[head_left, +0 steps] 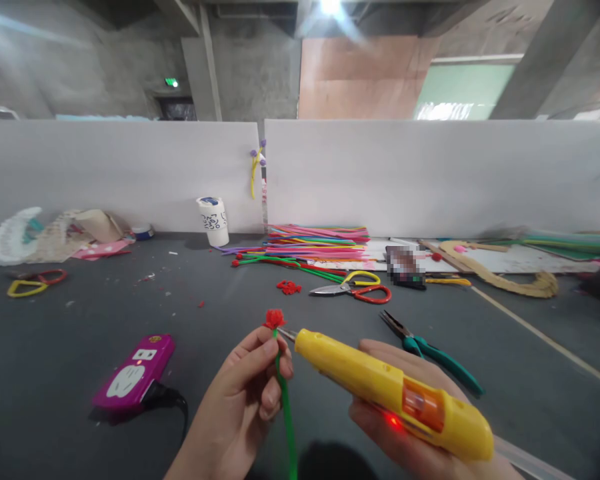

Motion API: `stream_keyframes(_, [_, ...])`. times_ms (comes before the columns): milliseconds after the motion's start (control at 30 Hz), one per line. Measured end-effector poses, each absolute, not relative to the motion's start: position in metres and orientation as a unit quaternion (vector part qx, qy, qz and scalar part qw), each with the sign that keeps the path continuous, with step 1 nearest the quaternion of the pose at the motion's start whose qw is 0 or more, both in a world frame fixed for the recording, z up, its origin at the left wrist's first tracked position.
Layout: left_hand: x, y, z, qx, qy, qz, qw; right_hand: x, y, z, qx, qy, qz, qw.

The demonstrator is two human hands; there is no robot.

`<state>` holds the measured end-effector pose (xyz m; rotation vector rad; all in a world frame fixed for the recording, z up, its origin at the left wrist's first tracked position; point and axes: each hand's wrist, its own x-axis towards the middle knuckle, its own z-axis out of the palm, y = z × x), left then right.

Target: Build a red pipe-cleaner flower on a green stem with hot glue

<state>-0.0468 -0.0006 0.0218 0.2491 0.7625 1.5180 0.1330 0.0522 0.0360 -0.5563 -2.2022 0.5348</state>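
My left hand (250,387) pinches a pipe-cleaner flower just below its red head (275,318). Its green stem (286,407) hangs down past my fingers to the lower edge of the view. My right hand (385,427) is wrapped round a yellow hot glue gun (380,380), which lies tilted with a small red light glowing on its underside. The gun's metal nozzle points left and reaches the base of the red head; whether it touches, I cannot tell. Part of my right hand is hidden behind the gun.
Pliers with teal handles (447,363) lie right of the glue gun. Beyond are scissors (353,288), red scraps (289,287) and bundled pipe cleaners (320,243). A magenta power strip (137,373) with a black cable sits left. A white cup (213,221) stands by the partition (130,173).
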Motion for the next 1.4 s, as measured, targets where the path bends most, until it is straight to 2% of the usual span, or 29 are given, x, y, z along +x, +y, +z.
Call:
stream_keyframes(667, [-0.0468,-0.0006,0.0193,0.104,0.325,0.68,0.649,0.1296,0.0552,0.0339,-0.247,-0.893,0.198,0.319])
stream_keyframes(1400, [-0.0456,0.0011,0.0227,0.086,0.325,0.678,0.653,0.1288,0.0534,0.0363,-0.232,-0.913,0.115,0.315])
